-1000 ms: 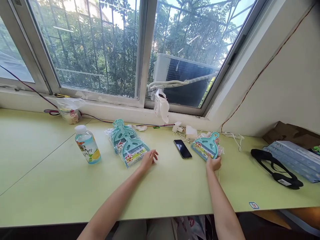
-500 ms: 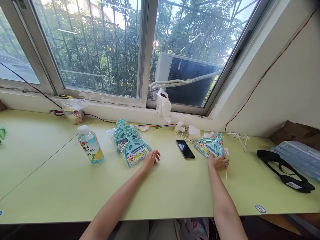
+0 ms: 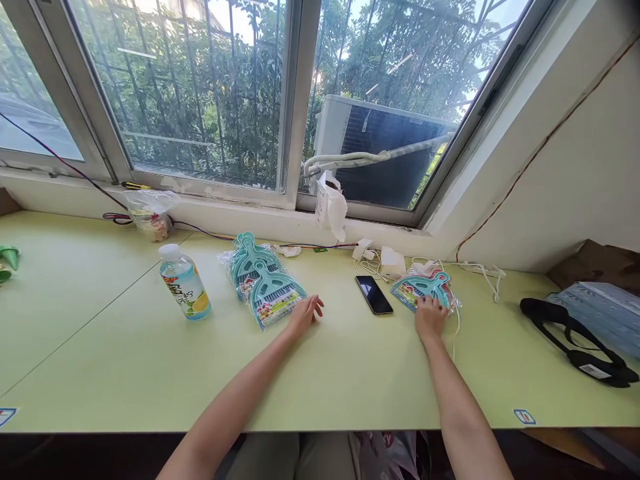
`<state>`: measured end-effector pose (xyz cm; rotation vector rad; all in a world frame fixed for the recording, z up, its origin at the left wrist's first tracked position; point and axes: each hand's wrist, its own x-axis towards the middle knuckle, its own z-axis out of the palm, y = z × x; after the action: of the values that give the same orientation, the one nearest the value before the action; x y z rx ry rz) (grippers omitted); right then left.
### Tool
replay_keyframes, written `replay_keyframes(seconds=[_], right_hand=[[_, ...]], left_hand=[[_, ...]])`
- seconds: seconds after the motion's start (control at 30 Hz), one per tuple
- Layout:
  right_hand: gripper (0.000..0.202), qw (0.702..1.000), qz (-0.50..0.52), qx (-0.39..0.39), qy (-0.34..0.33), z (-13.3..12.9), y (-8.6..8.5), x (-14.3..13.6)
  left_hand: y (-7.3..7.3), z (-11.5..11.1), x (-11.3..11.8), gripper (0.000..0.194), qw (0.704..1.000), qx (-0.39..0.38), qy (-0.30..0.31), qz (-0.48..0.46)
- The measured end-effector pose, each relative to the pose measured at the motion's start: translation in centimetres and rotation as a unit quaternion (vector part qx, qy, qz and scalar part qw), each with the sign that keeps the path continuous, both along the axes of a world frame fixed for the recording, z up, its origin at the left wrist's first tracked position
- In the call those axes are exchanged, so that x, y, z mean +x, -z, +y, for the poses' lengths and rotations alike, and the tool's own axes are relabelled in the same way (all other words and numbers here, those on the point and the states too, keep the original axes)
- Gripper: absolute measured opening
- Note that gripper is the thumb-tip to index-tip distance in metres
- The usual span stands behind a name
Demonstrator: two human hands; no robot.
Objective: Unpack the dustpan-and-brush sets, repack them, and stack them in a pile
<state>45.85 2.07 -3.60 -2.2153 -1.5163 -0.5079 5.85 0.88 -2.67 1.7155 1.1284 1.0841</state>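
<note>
On the table lie flat, clear-wrapped turquoise mini dustpan-and-brush sets, in two groups. Beside the front set (image 3: 276, 293) of the left group rests my left hand (image 3: 304, 315), fingers loosely apart and holding nothing. Behind that set is a stack of more sets (image 3: 245, 260), partly covered by it. My right hand (image 3: 431, 316) lies at the near edge of the right-hand dustpan set (image 3: 420, 288), its fingers spread over the wrapper. Something pinkish red shows beneath that set. A black smartphone (image 3: 374, 295) lies to the left of my right hand.
A drink bottle (image 3: 186, 283) stands left of the sets. White chargers and cables (image 3: 367, 253) lie along the wall, with a loose white cord near my right hand. A black strap (image 3: 575, 340) and a blue box (image 3: 600, 313) lie at right. A plastic bag (image 3: 153, 217) sits at back left.
My right hand has moved from the right side of its dustpan set to the near edge. My left hand stays in place. The view has shifted slightly.
</note>
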Motion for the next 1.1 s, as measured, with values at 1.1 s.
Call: replay_keyframes(seconds=[1.1], right_hand=[[0.047,0.98,-0.121,-0.156,-0.041,3.7,1.3,-0.3]], left_hand=[[-0.3,-0.1,0.0,0.057,1.0,-0.001,0.014,0.017]])
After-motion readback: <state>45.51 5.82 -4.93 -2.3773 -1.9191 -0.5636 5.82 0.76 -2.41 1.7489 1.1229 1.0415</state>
